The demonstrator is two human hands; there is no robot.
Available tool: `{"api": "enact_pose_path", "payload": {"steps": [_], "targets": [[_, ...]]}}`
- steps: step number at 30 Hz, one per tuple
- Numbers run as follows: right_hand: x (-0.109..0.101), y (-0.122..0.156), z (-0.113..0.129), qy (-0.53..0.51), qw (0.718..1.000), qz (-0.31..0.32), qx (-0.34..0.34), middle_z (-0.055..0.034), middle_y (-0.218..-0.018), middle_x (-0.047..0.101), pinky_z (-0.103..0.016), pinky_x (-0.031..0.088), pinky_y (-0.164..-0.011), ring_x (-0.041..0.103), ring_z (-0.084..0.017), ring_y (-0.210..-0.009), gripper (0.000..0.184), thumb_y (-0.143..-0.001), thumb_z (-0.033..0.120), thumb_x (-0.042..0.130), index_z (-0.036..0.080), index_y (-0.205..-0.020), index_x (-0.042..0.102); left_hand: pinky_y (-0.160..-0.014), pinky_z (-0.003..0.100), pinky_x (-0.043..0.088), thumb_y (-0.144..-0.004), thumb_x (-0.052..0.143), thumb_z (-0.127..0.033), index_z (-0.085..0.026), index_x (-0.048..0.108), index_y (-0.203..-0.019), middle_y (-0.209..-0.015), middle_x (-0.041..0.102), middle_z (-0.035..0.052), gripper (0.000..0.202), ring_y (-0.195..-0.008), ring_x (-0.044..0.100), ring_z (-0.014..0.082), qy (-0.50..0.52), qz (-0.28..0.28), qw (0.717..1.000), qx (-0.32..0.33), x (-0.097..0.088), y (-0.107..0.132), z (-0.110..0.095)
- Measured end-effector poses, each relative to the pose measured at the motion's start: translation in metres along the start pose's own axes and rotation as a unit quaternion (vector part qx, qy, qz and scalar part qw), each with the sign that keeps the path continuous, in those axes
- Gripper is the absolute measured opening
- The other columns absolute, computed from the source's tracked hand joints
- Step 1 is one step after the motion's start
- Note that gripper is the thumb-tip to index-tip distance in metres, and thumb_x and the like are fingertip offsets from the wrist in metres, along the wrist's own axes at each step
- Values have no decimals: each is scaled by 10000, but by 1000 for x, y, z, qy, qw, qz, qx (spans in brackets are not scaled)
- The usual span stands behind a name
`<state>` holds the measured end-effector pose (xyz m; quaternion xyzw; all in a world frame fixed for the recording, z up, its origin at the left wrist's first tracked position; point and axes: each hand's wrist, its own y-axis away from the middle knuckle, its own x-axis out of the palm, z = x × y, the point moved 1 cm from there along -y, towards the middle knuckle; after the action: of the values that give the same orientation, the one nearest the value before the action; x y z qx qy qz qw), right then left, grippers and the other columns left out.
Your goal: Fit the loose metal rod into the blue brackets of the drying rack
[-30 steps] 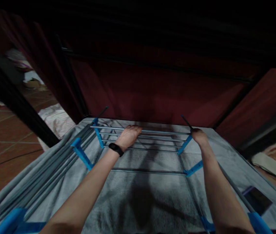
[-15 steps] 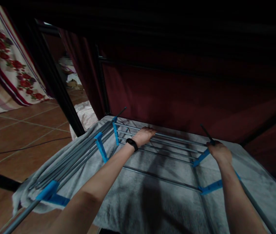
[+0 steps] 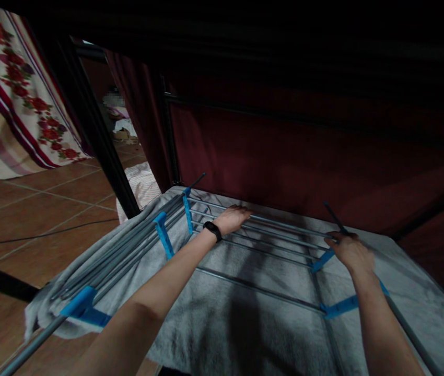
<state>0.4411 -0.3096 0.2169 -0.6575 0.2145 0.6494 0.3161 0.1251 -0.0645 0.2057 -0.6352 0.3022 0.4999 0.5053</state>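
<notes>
A partly built rack of grey metal tubes [image 3: 261, 284] and blue plastic brackets [image 3: 343, 306] lies on a grey blanket [image 3: 280, 334]. My left hand [image 3: 234, 219], with a dark band at the wrist, is closed over the top tube near its middle. At the right end of that tube my right hand [image 3: 350, 251] grips where it meets a blue bracket, hiding most of the joint. A thin dark rod [image 3: 334, 215] sticks up beyond my right hand. On the left, a blue bracket [image 3: 188, 211] holds the tubes' other ends.
A bundle of loose grey tubes [image 3: 124, 250] lies along the blanket's left side. Dark bed posts [image 3: 96, 130] and a dark beam overhead frame the space. A maroon curtain [image 3: 245, 151] hangs behind. Beyond the left edge are the tiled floor [image 3: 65, 201] and a flowered cloth [image 3: 18, 94].
My right hand has shifted slightly, its fingers now reaching further left over the tube end. The left hand keeps its place. The view has turned a little to the left.
</notes>
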Motion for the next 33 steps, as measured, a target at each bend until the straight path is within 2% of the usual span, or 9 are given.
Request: {"api": "enact_pose_path", "payload": {"steps": [7,12,19,22,25,28,30,32,33], "targets": [[-1,4,4,32,999,-7,4,-207,-1263,690,-439,576,-888,736,-349,-1075,501,-1052,488,400,284,-1416,676,-1028,372,489,-1052,479,-222,-167,663,-1328,-1212,744,133,337,-1127,696,224,-15,12,1000,5,-7,-1,-1],[-2,5,4,26,1000,-7,9,-190,-1268,691,-435,572,-901,728,-340,-1099,525,-1062,529,360,314,-1438,657,-1037,368,483,-1052,471,-214,-160,662,-1330,-1232,737,138,342,-1116,695,219,-14,9,1000,1,-9,-3,-1],[-4,8,6,16,1000,-10,2,-213,-1281,674,-453,571,-894,727,-362,-1088,556,-1063,541,330,300,-1438,662,-1017,398,480,-1065,435,-229,-148,666,-1330,-1189,748,148,360,-1104,699,244,-9,14,1000,4,-7,1,1],[-4,7,6,16,1000,-9,6,-207,-1285,676,-448,571,-898,729,-357,-1090,532,-1062,523,355,303,-1433,666,-1027,389,466,-1070,446,-284,-161,656,-1358,-1216,743,142,377,-1115,699,240,-9,26,1000,1,-11,3,4],[-3,5,5,18,1000,-7,11,-210,-1270,685,-454,569,-904,728,-360,-1087,537,-1061,534,354,299,-1413,685,-1071,382,438,-1071,458,-392,-197,641,-1396,-1322,713,125,421,-1194,673,233,0,34,999,-8,-23,5,13],[-1,3,3,10,1000,-10,16,-202,-1263,691,-456,569,-916,726,-361,-1092,537,-1055,552,372,309,-1423,678,-1137,422,396,-1069,438,-405,-225,657,-1381,-1367,694,110,422,-1282,623,248,10,-6,997,-71,-44,8,35],[0,1,1,-2,1000,-12,14,-202,-1273,685,-459,569,-921,728,-362,-1088,534,-1051,556,388,305,-1420,680,-1171,467,369,-1048,464,-348,-209,689,-1326,-1370,683,124,383,-1320,589,276,24,-61,985,-162,-63,13,59],[2,-1,-1,-9,1000,-11,7,-207,-1276,678,-472,570,-919,727,-371,-1082,528,-1050,554,399,299,-1409,690,-1180,474,367,-997,541,-286,-186,708,-1272,-1400,654,144,338,-1360,550,301,83,-131,948,-277,-80,23,90],[3,-1,-2,-9,1000,-10,2,-209,-1270,678,-480,570,-917,726,-377,-1080,523,-1050,550,405,296,-1402,696,-1164,444,392,-967,582,-260,-178,708,-1256,-1410,644,148,326,-1369,539,301,139,-165,917,-336,-87,30,106]]}}
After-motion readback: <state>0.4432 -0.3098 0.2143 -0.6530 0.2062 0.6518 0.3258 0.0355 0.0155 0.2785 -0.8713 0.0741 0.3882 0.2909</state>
